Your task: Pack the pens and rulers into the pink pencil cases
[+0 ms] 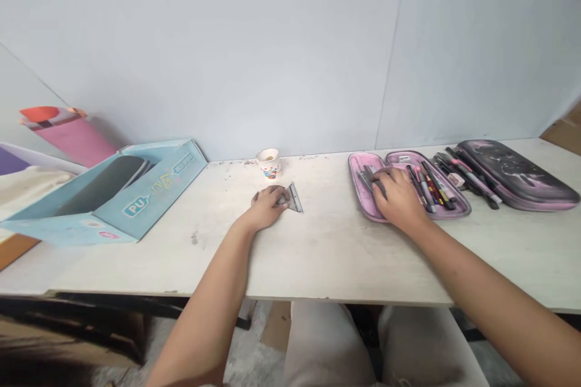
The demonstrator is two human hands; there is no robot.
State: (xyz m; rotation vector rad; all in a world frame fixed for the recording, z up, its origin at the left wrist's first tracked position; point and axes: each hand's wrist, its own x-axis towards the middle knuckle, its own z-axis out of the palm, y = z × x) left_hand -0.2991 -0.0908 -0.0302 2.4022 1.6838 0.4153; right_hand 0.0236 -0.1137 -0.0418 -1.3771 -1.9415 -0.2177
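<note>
My left hand [269, 205] rests on the table with its fingers closed over a small clear triangular set square [296, 198]; one marked edge sticks out to the right. Further right, my right hand [394, 190] reaches into the left half of an open pink pencil case [354, 176]. Its bent fingers are on a grey, flat, ruler-like piece [365, 181], whose exact shape is partly hidden. In the right half of the case lie several pens [424, 187] and a small pale sharpener-like item [403, 159].
A paper cup [269, 164] stands behind my left hand. At the left is a light-blue box [177, 175] with a dark rounded object inside, near a pink roll [79, 140]. More pens [476, 181] and a closed black case [521, 172] lie at the right. A wall backs the table.
</note>
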